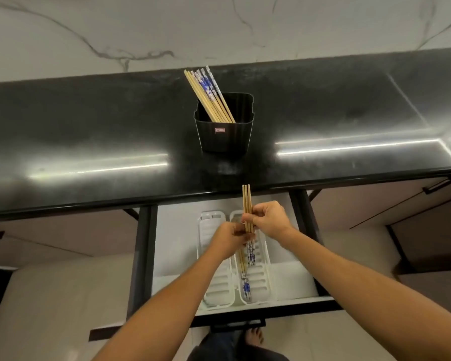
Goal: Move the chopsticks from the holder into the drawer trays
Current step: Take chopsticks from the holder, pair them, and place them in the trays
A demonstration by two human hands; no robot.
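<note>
The right hand (269, 219) and left hand (229, 240) both grip three plain sticks (247, 203). A tray (260, 278) lies under the hands. The holder (224, 138) stands beyond.

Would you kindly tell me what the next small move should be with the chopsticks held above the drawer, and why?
Probably lower the wooden chopsticks flat into the right tray and let go. Left hand and right hand both grip them above that tray, roughly along its length, and it already holds patterned chopsticks. The holder still has more.
</note>
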